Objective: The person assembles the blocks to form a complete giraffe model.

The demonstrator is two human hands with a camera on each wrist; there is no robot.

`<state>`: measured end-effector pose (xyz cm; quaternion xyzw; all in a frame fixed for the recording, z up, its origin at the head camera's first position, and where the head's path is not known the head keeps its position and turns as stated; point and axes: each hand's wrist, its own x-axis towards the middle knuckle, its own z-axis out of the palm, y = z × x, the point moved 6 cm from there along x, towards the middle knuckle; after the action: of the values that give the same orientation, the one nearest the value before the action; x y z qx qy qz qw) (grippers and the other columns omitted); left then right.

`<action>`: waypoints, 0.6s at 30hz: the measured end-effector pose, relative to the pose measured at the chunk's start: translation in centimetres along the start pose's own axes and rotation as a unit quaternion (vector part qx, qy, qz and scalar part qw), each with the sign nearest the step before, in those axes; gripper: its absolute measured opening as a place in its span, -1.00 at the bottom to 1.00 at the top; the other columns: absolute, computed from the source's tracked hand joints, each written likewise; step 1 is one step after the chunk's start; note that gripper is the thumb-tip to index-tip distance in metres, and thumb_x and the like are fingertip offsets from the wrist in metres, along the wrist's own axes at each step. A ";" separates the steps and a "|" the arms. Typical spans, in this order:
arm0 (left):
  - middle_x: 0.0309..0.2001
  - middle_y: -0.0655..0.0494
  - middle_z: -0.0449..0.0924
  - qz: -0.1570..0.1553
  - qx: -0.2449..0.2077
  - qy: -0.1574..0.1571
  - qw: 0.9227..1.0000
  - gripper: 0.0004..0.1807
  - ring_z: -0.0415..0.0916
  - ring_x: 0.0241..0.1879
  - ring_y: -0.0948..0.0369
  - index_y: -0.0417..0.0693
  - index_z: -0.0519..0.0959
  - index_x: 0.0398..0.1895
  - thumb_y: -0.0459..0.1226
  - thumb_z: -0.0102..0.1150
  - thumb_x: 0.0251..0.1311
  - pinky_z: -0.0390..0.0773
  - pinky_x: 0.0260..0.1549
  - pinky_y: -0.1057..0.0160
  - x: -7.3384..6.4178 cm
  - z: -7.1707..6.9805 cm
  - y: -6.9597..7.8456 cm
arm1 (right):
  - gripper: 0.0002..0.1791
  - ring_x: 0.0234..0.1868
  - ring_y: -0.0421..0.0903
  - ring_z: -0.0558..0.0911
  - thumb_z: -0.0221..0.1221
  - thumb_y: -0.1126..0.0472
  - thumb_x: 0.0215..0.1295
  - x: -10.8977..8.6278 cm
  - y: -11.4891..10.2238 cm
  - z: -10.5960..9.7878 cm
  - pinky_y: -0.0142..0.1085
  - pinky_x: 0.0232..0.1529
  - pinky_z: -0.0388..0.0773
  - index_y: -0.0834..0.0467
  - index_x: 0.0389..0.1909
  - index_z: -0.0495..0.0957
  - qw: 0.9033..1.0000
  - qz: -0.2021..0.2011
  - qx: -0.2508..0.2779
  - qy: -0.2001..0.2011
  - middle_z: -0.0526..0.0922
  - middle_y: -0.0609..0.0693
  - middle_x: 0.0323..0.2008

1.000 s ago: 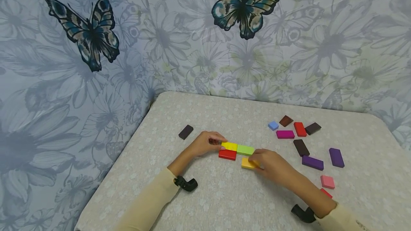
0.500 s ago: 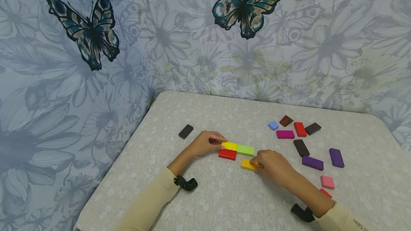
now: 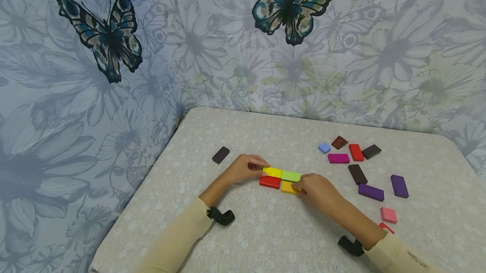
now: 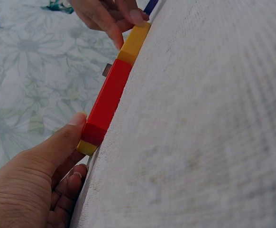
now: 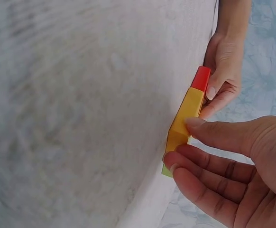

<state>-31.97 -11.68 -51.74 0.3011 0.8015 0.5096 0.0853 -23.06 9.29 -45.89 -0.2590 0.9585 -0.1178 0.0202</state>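
Observation:
My left hand [image 3: 244, 168] pinches the left end of a bright yellow block [image 3: 275, 172] between thumb and fingers. A red block [image 3: 270, 182] lies along its near side. Against the yellow block's right end sits a light green block [image 3: 290, 176]. With thumb and fingertips, my right hand [image 3: 318, 189] holds an amber-yellow block [image 3: 288, 187], its right part hidden by the fingers. In the right wrist view this amber block [image 5: 188, 107] meets the end of the red block [image 5: 201, 78]. Together the blocks form two rows, flat on the table.
Right of the hands lie loose blocks: blue [image 3: 324, 148], brown [image 3: 339, 142], magenta [image 3: 338, 158], red [image 3: 356, 152], purple [image 3: 371, 192], pink [image 3: 389, 214] and others. A dark block [image 3: 221, 155] lies left. The patterned tablecloth [image 3: 265, 239] reaches the papered wall [image 3: 212, 66].
My right hand has moved the amber-yellow block up and left, from apart to against the red and light green blocks. The left hand has stayed in place.

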 end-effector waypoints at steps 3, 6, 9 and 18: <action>-0.06 0.08 0.73 0.000 0.001 -0.001 1.000 -0.66 0.49 -0.32 0.24 -0.07 0.76 0.02 -0.30 0.48 0.15 0.52 -0.32 0.34 0.0 0.0 0.0 | -0.68 -0.17 0.01 0.71 0.47 0.34 0.12 0.1 -0.1 0.0 -0.08 -0.05 0.66 0.12 -0.06 0.79 1.000 -0.008 0.001 0.007 0.79 0.03 -0.20; -0.06 0.12 0.73 -0.002 0.005 -0.002 1.000 -0.66 0.49 -0.33 0.26 -0.07 0.76 0.03 -0.30 0.48 0.15 0.53 -0.33 0.35 0.1 0.0 -0.1 | -0.68 -0.15 0.02 0.72 0.47 0.36 0.11 0.2 -0.2 0.0 -0.07 -0.04 0.66 0.14 -0.07 0.79 1.000 -0.015 0.003 0.014 0.79 0.03 -0.20; -0.07 0.18 0.72 -0.006 0.007 -0.003 1.000 -0.66 0.49 -0.33 0.27 -0.04 0.76 0.03 -0.30 0.49 0.15 0.53 -0.33 0.35 0.0 0.0 -0.1 | -0.68 -0.14 0.03 0.73 0.48 0.35 0.10 0.3 -0.2 0.0 -0.07 -0.03 0.66 0.14 -0.08 0.79 1.000 -0.018 0.005 0.017 0.79 0.03 -0.19; -0.10 0.04 0.73 0.002 0.001 -0.001 1.000 -0.66 0.49 -0.33 0.25 -0.17 0.75 0.01 -0.35 0.48 0.14 0.53 -0.32 0.35 -0.4 -0.2 1.5 | -0.68 -0.25 -0.07 0.70 0.51 0.26 0.09 -0.1 -0.3 -0.7 -0.14 -0.12 0.68 0.13 -0.09 0.79 1.000 -0.011 0.002 0.013 0.78 0.00 -0.24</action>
<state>-31.15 -11.54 -50.40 0.3037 0.8013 0.5085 0.0846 -22.92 9.22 -45.14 -0.2679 0.9555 -0.1231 0.0067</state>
